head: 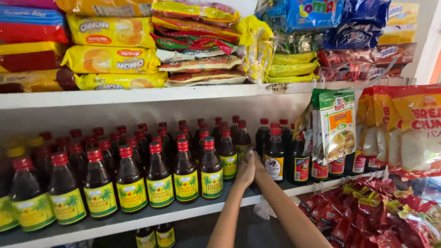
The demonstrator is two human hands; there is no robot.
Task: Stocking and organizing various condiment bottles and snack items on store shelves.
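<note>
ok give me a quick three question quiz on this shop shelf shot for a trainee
1. True or false: both hands are pressed together in a gap between bottles.
2. What colour are the caps of the dark bottles with yellow labels?
3. Multiple choice: the hanging packets are A) left of the hands, B) right of the hands, C) on the top shelf.

Key: 1 true; 2 red; 3 B

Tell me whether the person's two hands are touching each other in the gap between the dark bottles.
Touching. The head view shows the left hand pressed palm to palm against the right hand, no gap between them.
</note>
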